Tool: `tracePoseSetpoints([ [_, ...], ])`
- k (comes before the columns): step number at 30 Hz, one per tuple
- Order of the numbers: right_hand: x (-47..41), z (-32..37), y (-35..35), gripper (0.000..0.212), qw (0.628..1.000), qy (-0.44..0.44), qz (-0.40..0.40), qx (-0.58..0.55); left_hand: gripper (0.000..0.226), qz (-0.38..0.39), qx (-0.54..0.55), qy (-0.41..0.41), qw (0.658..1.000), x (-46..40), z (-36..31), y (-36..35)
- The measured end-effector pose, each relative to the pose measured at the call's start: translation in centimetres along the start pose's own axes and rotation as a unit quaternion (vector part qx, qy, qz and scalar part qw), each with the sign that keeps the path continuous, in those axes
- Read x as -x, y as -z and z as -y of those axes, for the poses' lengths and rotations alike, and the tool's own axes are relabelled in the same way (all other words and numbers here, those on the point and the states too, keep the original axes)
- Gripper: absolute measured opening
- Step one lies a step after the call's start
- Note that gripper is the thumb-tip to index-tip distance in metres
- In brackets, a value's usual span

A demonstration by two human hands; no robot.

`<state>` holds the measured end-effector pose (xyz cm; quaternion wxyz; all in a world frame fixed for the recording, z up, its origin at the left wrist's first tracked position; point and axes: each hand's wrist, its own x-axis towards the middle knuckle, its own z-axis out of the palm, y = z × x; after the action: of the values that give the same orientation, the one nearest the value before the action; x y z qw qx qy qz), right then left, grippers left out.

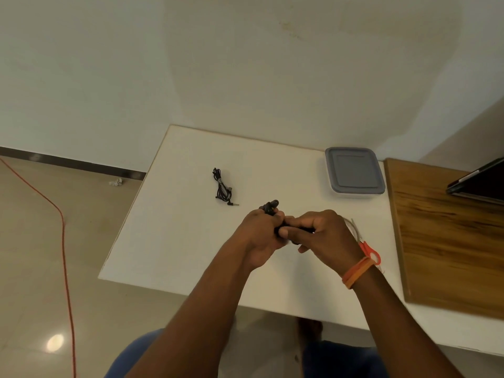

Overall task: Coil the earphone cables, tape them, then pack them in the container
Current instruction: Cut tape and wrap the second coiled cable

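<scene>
Both hands meet over the middle of the white table [169, 241]. My left hand [259, 236] grips a black earphone cable bundle [270, 207], whose loops stick out above the fingers. My right hand [321, 236] pinches the same bundle from the right; most of the cable is hidden between the fingers. A second black earphone [223, 188], coiled and bound, lies on the table to the upper left of my hands. The container [354, 171], clear with a grey lid on, stands at the table's back right.
Scissors with orange handles [368, 249] and a tape roll [353, 227] lie partly hidden behind my right wrist. A wooden board [450, 241] with a dark laptop [480, 184] adjoins on the right. A red cord [64, 241] runs across the floor at left.
</scene>
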<state>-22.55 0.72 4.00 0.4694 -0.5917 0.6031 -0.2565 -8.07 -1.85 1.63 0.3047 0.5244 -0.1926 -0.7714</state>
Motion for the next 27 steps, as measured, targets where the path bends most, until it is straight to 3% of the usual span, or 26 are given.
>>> tracePoseSetpoints([
  [6, -0.3, -0.3, -1.1, 0.014, 0.984, 0.076, -0.018, 0.161, 0.012, -0.031, 0.022, 0.035, 0.999, 0.4, -0.3, 0.0],
  [14, -0.6, -0.6, -2.1, 0.028, 0.953, 0.176, -0.071, 0.235, 0.016, -0.028, 0.06, 0.055, 0.996, 0.4, -0.2, -0.1],
  [23, -0.4, -0.8, -2.3, 0.018, 0.964, 0.174, -0.12, 0.163, 0.017, 0.001, 0.046, 0.031, 0.998, 0.9, -0.6, -0.2],
  [27, -0.4, -0.2, -1.7, 0.014, 0.986, 0.108, -0.126, 0.022, 0.018, 0.034, 0.018, 0.01, 0.999, 1.2, -1.1, 0.0],
])
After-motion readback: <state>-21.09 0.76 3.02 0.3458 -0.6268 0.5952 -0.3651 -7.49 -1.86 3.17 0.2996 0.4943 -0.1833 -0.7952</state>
